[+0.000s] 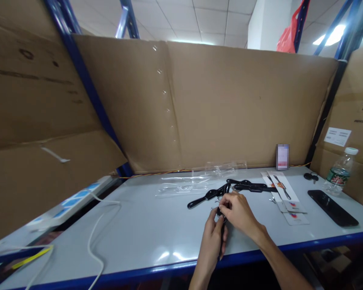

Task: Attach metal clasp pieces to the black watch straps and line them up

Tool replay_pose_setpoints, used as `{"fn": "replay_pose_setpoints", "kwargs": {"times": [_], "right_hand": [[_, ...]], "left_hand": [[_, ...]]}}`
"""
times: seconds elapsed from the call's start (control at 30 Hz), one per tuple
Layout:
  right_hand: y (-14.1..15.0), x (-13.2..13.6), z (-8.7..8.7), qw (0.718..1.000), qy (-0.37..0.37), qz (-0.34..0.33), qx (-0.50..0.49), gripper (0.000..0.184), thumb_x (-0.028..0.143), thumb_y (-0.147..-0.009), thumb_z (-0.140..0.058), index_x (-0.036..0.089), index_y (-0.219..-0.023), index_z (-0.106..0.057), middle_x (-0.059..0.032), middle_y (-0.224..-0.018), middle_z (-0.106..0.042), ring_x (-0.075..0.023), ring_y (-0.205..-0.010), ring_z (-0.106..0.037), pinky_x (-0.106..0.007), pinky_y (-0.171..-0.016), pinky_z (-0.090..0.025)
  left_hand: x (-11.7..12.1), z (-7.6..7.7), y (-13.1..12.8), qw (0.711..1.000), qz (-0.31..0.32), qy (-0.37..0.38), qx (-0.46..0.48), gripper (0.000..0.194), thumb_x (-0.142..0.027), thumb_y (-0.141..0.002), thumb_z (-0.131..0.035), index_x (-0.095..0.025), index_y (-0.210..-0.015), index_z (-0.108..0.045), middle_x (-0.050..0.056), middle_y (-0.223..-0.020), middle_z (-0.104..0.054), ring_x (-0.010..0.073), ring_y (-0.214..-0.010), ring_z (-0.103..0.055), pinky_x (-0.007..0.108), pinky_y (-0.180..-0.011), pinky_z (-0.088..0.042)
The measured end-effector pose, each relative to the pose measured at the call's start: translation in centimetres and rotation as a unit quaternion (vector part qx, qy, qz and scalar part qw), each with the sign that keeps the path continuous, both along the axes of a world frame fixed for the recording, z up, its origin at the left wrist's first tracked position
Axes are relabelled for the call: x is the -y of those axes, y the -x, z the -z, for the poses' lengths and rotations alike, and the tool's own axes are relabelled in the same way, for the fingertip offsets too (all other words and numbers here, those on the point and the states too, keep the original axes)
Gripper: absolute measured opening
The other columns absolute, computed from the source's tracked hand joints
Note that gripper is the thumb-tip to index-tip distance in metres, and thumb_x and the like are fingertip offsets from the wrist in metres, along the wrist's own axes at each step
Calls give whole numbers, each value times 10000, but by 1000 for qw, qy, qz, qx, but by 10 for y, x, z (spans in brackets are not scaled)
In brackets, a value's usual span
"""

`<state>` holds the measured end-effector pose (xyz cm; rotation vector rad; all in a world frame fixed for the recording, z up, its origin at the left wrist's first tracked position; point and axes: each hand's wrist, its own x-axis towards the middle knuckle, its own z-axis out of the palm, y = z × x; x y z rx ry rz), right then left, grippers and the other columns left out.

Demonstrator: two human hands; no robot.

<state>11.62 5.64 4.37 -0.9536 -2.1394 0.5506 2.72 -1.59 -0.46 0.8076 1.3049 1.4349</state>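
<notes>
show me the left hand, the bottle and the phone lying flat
Left hand [212,237]: head view, middle of the hand
Bottle [338,177]: head view, its green label
Phone lying flat [332,208]: head view, dark upper face

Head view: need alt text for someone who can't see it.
A left hand holds a slim black tool at a grey table, the right hand at its far end. More black tools lie beyond, with clear plastic packaging behind-left and printed cards to the right. A black phone and plastic bottle are far right.
</notes>
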Motion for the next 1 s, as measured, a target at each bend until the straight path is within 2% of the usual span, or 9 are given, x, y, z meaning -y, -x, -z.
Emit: {"fn": "replay_pose_setpoints", "kwargs": {"times": [0.1, 0.23, 0.3, 0.4, 0.5, 0.6, 0.77, 1.0], "right_hand": [[0, 0, 1, 999, -30, 0, 21, 168, 44, -819, -642, 190, -763, -704, -21, -747, -705, -200, -830, -618, -298, -749, -445], [-12, -3, -7, 997, -30, -74, 16, 199, 67, -884, -618, 208, -906, -755, -22, -874, -746, -191, -896, -634, -326, -849, -454], [-20, -4, -12, 994, -36, -101, 23, 244, 66, -877, -635, 232, -999, -764, -23, -955, -742, -195, -954, -625, -343, -895, -452], [-29, -5, -17, 990, -40, -122, 53, 266, 89, -853, -687, 274, -1026, -770, -16, -994, -724, -206, -1014, -596, -351, -916, -454], [-29, -3, -18, 989, -59, -109, 80, 196, 129, -837, -735, 258, -980, -771, -21, -972, -711, -216, -1021, -578, -346, -891, -462], [-22, 0, -16, 986, -103, -68, 111, 28, 182, -842, -750, 208, -853, -746, -42, -907, -687, -228, -974, -573, -334, -816, -472], [-9, 2, -8, 973, -167, -32, 154, 258, 195, -942, -602, 192, -695, -673, -59, -823, -647, -219, -889, -572, -333, -780, -472], [-4, -2, -3, 989, -107, -20, 96, 295, 116, -880, -633, 193, -597, -599, -23, -755, -620, -189, -838, -568, -310, -766, -453]], "left_hand": [[0, 0, 0, 1000, 0, 2, 3, 850, -645, -752, -587, -193, -1434, -356, -130, -447, -462, 95, -264, -336, 167, -251, -184], [0, 1, 2, 1000, -3, 10, 20, 899, -630, -741, -605, -190, -1471, -321, -132, -445, -459, 97, -261, -329, 168, -254, -180], [0, 0, 3, 999, 2, 12, 30, 902, -624, -749, -604, -203, -1487, -301, -134, -446, -456, 96, -258, -323, 167, -254, -183], [2, -3, 3, 999, 18, -1, 29, 858, -618, -775, -589, -234, -1489, -308, -135, -449, -450, 89, -255, -309, 161, -251, -191], [3, -4, 3, 999, 24, -9, 26, 855, -627, -777, -592, -225, -1484, -326, -133, -448, -447, 85, -252, -309, 159, -249, -187], [2, -1, 3, 999, 18, -9, 26, 882, -642, -758, -604, -208, -1478, -339, -131, -449, -452, 87, -253, -323, 161, -250, -197], [0, 2, 2, 1000, 14, -1, 7, 835, -636, -762, -595, -188, -1439, -398, -121, -450, -460, 84, -251, -315, 167, -254, -170], [3, -6, -1, 1000, -8, 3, 17, 935, -684, -767, -566, -166, -1511, -334, -115, -459, -447, 90, -269, -315, 198, -276, -199]]}}
